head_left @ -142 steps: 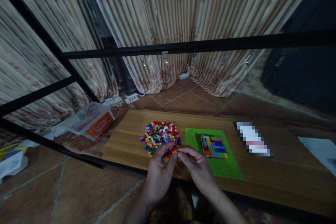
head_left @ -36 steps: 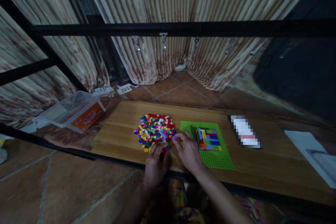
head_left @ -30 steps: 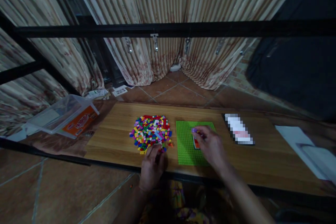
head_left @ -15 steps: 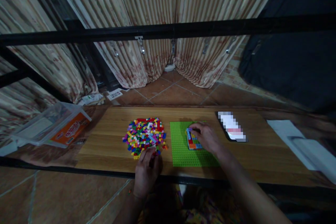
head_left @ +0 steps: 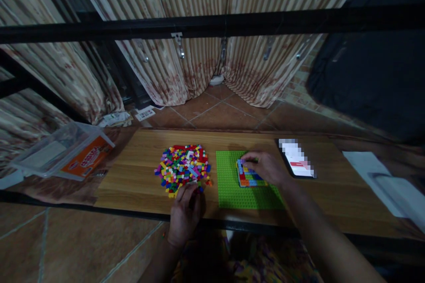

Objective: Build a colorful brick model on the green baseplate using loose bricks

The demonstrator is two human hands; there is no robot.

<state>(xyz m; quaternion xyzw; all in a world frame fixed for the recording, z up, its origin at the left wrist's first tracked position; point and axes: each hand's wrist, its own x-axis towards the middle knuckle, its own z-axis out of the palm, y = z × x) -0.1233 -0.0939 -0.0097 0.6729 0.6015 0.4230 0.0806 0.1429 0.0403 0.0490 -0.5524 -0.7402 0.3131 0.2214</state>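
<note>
A green studded baseplate (head_left: 229, 194) lies on the wooden table, and a low block of multicoloured toy bricks (head_left: 244, 182) is built on it. My right hand (head_left: 265, 168) reaches over this block from the right. Its thumb and fingers are pinched together at the block's far left corner; whatever lies between the fingertips is hidden. Left of the baseplate spreads a heap of small loose toy bricks (head_left: 182, 166) in many colours. At the heap's near edge my left hand (head_left: 185, 212) rests with fingers curled together, and I cannot make out what is inside them.
A phone (head_left: 295, 159) with a lit screen lies right of the baseplate. Beyond the table's left end stands a clear plastic box (head_left: 63, 150) with an orange label. White sheets (head_left: 372, 181) lie at the right. A dark bar (head_left: 199, 24) crosses before the curtains.
The whole view has shifted slightly. My right hand stays at the block's far corner, its fingers a little changed in pose. My left hand keeps its place by the heap.
</note>
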